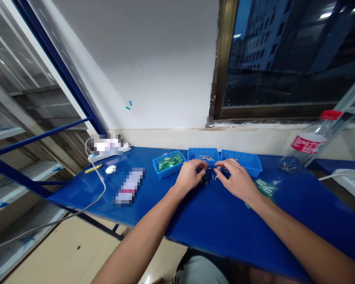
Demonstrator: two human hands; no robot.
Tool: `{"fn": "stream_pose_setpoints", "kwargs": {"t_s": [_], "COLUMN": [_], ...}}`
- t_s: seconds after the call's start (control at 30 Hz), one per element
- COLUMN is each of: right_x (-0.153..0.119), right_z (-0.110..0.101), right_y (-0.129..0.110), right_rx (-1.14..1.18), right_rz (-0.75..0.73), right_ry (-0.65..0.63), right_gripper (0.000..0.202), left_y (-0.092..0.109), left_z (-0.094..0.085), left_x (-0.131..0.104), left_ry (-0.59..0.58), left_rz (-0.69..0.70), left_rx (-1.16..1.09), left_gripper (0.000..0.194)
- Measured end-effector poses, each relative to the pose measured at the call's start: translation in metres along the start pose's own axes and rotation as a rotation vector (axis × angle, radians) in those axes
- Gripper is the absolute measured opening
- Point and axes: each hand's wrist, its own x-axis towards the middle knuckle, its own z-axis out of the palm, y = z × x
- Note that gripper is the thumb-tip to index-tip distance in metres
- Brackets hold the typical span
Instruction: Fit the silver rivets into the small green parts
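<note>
Below and right of centre, the left hand (pixel 191 173) and right hand (pixel 235 175) pinch a thin rod (pixel 223 170).

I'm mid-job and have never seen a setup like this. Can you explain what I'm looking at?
There is no machine here: these are a person's bare hands, seen in one picture from a camera on their head, looking forward and down. The left hand and right hand meet above a blue table, seemingly pinching thin pieces too small to identify. Behind them stand three blue bins: the left bin holds green packets, the middle bin thin metal pieces; the right bin is partly hidden. A red-capped bottle stands to the right.
</note>
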Motion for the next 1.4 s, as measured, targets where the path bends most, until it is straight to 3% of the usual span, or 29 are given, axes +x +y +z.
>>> {"fn": "stream_pose_setpoints", "kwargs": {"t_s": [0.2, 0.4, 0.6, 0.77, 0.87, 1.03, 1.2, 1.4], "right_x": [-0.002, -0.002, -0.001, 0.000, 0.000, 0.001, 0.001, 0.000], "right_z": [0.005, 0.008, 0.004, 0.000, -0.001, -0.001, 0.000, 0.004], "right_y": [-0.008, -0.013, -0.015, -0.015, -0.015, -0.014, -0.012, -0.008], "right_rx": [0.225, 0.307, 0.219, 0.233, 0.196, 0.177, 0.235, 0.282], "right_rz": [0.180, 0.257, 0.188, 0.236, 0.173, 0.124, 0.198, 0.261], "right_ry": [-0.042, -0.011, 0.012, 0.044, 0.016, -0.047, -0.041, -0.060], "right_gripper": [0.014, 0.011, 0.027, 0.014, 0.008, 0.011, 0.015, 0.016], "left_y": [0.005, 0.002, 0.012, 0.019, 0.019, 0.011, 0.004, 0.007], "left_z": [0.005, 0.010, 0.005, 0.002, 0.002, 0.004, 0.006, 0.006], "left_x": [0.000, 0.001, -0.002, -0.006, -0.005, -0.004, -0.004, -0.005], "left_ry": [0.022, -0.031, -0.023, -0.155, -0.174, -0.098, -0.093, -0.163], "left_rz": [-0.125, -0.197, -0.190, -0.193, -0.150, -0.105, -0.101, 0.003], "left_rx": [-0.406, -0.612, -0.411, -0.397, -0.400, -0.395, -0.324, -0.187], "left_gripper": [0.018, 0.034, 0.046, 0.055, 0.046, 0.031, 0.063, 0.063]}}
